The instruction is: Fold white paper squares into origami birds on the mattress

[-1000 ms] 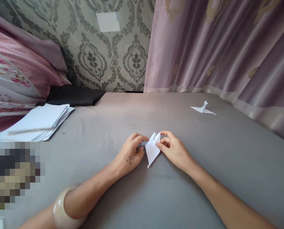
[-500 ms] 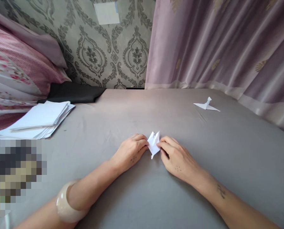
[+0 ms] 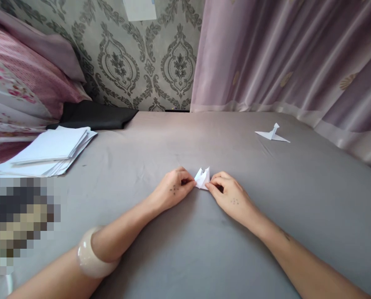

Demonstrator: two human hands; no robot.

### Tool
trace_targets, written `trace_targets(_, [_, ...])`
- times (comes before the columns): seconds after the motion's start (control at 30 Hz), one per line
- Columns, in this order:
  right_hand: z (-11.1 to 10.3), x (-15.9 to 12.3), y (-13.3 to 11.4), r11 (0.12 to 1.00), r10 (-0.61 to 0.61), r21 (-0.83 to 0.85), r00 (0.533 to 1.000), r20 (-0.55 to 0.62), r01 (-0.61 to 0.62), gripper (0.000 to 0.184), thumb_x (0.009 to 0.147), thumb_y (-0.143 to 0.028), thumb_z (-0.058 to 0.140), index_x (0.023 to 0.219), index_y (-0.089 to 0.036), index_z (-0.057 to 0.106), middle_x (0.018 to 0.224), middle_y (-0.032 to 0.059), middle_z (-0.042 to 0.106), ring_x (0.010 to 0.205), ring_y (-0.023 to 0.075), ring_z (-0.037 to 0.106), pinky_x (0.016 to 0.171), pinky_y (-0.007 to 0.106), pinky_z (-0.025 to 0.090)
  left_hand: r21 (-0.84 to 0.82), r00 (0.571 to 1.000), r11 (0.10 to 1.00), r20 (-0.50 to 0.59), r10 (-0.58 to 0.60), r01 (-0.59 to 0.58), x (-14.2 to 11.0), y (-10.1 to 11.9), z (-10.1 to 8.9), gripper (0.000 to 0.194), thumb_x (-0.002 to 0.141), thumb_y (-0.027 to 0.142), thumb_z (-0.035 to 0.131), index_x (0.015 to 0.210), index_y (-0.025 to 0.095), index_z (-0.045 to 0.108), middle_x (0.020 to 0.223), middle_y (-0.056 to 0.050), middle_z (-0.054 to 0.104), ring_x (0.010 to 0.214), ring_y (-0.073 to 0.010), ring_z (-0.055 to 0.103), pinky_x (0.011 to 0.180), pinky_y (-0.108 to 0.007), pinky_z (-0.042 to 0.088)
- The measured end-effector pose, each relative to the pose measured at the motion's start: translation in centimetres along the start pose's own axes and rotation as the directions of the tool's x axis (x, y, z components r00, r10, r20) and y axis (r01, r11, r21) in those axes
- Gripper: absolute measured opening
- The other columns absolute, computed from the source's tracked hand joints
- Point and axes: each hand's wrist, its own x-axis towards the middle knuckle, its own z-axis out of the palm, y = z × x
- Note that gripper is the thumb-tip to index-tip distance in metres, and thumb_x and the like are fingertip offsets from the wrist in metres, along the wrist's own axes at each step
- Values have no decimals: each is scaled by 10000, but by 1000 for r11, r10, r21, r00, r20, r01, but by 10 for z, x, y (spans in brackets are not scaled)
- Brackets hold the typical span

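A small piece of folded white paper (image 3: 202, 178) is held between my two hands, just above or on the grey sheet. Two pointed tips stick up from its top. My left hand (image 3: 176, 187) pinches its left side between thumb and fingers. On its right side, my right hand (image 3: 227, 191) grips the edge with the thumb in front and the fingers curled behind. The paper's back is hidden from me. A wide pale bangle (image 3: 93, 254) sits on my left forearm.
A folded paper bird (image 3: 272, 133) stands at the back right of the grey sheet (image 3: 185, 249). At the left lies a stack of white paper (image 3: 51, 145), with a black cloth-like item (image 3: 101, 116) behind it. Purple curtains (image 3: 250, 54) hang at the right. A blurred patch hides the lower left.
The folded paper has tilted, so its lower point no longer shows and it looks shorter. Both hands have shifted their grip slightly. The camera view has tipped down a little.
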Motion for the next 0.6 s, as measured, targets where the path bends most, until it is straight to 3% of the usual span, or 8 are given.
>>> trace_targets(0.2, [-4,7,2,996,14,91,997,81,-22,235,850,-329,545,707,-211,690,966,13,629,718,120,567,666,275,410,-31,993,992,6,-122,122,4,2,-1,198,802,284,579,733,164,721,847,-39,633,793,-168,612,698,-259,464])
trace_targets(0.6, [2,9,-1,999,52,18,999,-3,-52,258,840,-333,558,625,-197,597,918,14,629,754,137,568,700,279,401,-37,985,985,36,-168,170,8,0,-3,203,752,313,573,668,156,670,724,-19,620,717,-162,585,597,-239,430])
